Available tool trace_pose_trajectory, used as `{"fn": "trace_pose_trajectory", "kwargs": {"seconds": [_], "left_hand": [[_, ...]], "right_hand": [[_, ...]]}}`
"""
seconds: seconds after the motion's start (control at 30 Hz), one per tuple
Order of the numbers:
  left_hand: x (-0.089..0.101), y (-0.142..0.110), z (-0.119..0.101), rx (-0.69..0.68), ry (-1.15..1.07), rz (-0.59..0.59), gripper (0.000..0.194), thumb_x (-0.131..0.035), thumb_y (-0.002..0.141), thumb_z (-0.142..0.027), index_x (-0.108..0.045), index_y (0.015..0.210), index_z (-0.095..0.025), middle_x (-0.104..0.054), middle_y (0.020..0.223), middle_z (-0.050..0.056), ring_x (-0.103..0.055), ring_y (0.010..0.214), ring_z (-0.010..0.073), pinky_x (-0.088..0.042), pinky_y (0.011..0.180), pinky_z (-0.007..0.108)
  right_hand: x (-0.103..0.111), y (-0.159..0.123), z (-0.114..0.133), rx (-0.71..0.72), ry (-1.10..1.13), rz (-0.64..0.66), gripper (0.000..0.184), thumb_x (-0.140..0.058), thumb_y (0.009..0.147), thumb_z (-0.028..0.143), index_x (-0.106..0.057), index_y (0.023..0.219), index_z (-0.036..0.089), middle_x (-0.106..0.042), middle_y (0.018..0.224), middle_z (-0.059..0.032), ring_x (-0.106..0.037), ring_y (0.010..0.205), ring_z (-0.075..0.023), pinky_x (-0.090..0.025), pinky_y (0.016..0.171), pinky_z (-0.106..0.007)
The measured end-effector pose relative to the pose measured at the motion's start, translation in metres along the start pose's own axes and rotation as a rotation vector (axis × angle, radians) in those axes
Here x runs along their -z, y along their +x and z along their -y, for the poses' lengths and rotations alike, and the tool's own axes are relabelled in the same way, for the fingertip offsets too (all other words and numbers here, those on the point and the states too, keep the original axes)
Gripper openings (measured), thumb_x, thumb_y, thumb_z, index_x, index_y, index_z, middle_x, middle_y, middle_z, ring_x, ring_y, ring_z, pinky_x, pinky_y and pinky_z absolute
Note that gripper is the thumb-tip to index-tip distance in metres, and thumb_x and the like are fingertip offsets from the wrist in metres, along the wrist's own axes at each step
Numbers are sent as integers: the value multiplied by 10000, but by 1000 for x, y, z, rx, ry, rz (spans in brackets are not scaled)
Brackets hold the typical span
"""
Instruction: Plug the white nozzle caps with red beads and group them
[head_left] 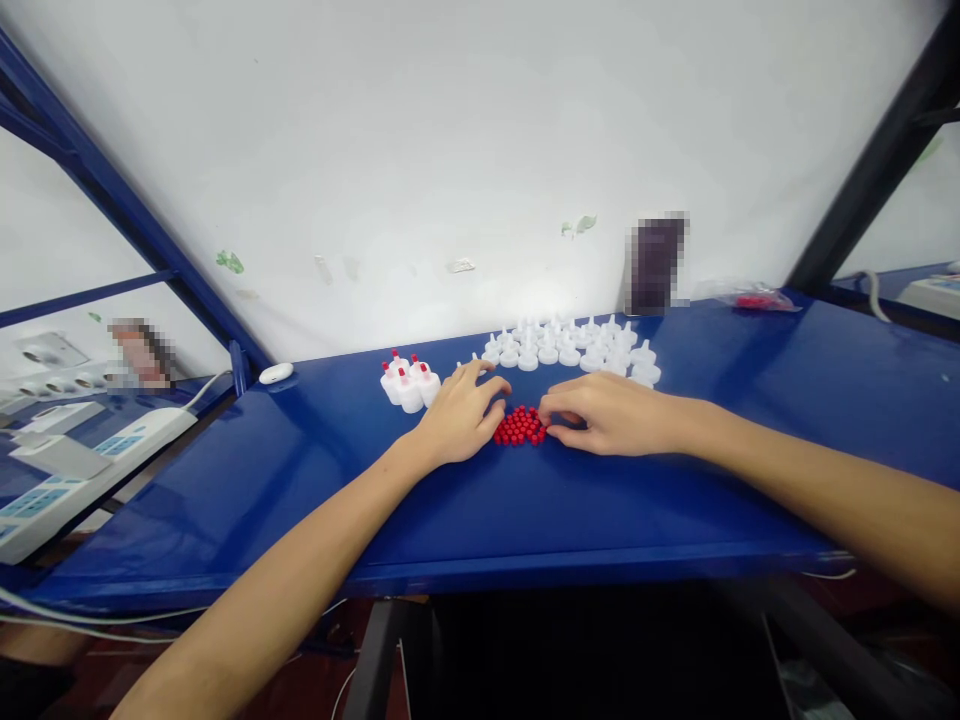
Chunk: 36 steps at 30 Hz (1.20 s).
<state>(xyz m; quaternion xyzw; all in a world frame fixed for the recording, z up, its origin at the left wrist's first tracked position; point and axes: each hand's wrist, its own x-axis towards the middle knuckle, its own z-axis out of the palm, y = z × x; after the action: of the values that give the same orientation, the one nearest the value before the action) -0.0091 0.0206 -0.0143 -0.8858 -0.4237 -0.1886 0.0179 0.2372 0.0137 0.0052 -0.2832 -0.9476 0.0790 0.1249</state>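
A tight cluster of small red caps [519, 427] stands on the blue table between my two hands. My left hand [466, 408] is at the left edge of the cluster, fingers apart and bent, the thumb beside the caps. At the opposite side my right hand [592, 412] curves its fingers at the cluster's right edge, thumb and forefinger apart. I see nothing held in either hand. Behind them stand many white nozzle tops [548, 350] with pointed tips. Left of my left hand is a group of white bottles [410, 390] topped with red caps.
A white earphone-like case [276, 374] lies at the table's back left. A dark pixelated object [656, 265] leans on the wall. At the back right is a clear plastic bag [754, 298] with red pieces. Blue frame posts [135, 190] and a power strip [97, 470] stand left.
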Motion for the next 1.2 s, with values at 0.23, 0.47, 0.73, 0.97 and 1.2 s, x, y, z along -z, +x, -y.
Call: {"fn": "trace_pose_trajectory", "kwargs": {"seconds": [0.23,0.47,0.73,0.97,1.2], "left_hand": [[-4,-1,-2,147,7,-44,313,-468,977,-264,-622,1233,-170,-356,1530,177,-321,1489,373,-284,1224,594],[-4,-1,-1,140,-13,-23,291,-489,970,-273,-600,1219,-173,-440,1456,181,-462,1393,334,-404,1158,537],[-4,2,-2,76,-93,-61,266,-464,966,-279,-633,1155,-197,-593,1154,110,-600,1099,272,-502,1016,478],[-7,2,1,138,-95,-58,313,-478,964,-290,-628,1212,-174,-545,1255,143,-579,1168,294,-473,1061,512],[-11,1,3,196,-35,-71,363,-493,957,-324,-605,1272,-180,-464,1366,172,-605,1167,316,-518,1003,519]], "right_hand": [[0,0,-4,38,-106,-13,144,-533,933,233,-671,913,196,-660,749,-23,-561,731,-184,-336,785,-351],[-2,1,1,-57,-43,-95,186,-523,952,297,-679,938,198,-537,544,28,-483,607,-169,-344,739,-336],[-8,5,1,-172,96,-193,157,-554,924,265,-677,944,169,-485,509,70,-421,460,-106,-341,584,-268],[-9,6,-4,-181,85,-221,132,-566,900,238,-675,920,165,-622,690,2,-530,574,-127,-383,616,-271],[-10,8,-6,-153,59,-313,131,-565,918,263,-660,902,175,-640,975,-76,-563,715,-158,-417,683,-307]]}}
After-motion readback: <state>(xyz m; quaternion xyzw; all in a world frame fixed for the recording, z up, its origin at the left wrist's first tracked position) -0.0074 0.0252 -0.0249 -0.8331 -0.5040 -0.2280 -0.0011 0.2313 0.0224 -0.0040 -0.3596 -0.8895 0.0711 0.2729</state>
